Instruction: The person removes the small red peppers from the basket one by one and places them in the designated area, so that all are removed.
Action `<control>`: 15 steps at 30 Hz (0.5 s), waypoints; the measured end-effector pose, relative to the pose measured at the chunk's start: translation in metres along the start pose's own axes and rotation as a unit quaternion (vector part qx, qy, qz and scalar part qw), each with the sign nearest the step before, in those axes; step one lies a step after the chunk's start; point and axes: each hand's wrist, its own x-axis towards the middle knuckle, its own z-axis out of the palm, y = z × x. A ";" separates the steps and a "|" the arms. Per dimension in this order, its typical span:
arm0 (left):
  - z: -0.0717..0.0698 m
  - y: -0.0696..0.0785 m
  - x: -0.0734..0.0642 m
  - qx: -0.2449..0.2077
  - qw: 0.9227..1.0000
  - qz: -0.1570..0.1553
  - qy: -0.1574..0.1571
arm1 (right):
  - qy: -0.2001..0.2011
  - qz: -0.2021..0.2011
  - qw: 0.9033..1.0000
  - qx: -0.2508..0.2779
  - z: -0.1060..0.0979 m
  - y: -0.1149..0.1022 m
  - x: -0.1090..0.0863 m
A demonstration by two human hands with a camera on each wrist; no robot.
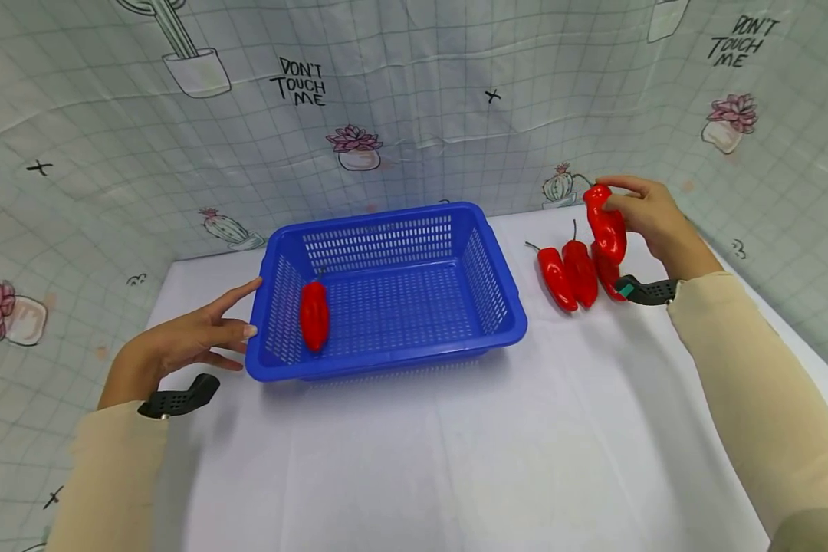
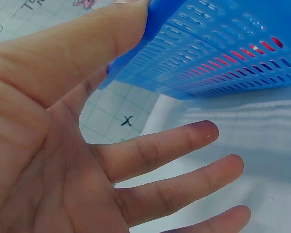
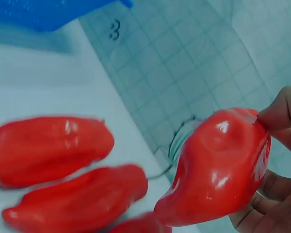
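Red pepper [image 1: 606, 228] (pinched), slanting, stem end up

From afar I'm seeing cream left sleeve [image 1: 106, 475] and matching right sleeve [image 1: 748, 391]; black perforated wrist mounts [image 1: 172, 402] are jutting, the right showing green.

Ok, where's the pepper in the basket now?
In the head view, the red pepper lies toward the left end of the blue basket, nearest the left hand.
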 end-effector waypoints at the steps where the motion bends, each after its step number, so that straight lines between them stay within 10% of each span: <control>1: -0.001 -0.001 -0.001 -0.001 1.000 -0.001 0.001 | 0.001 0.002 1.000 0.000 -0.002 0.004 0.000; 15: 0.000 0.001 0.000 0.003 1.000 -0.011 0.006 | 0.067 0.096 0.992 -0.040 -0.022 0.061 -0.003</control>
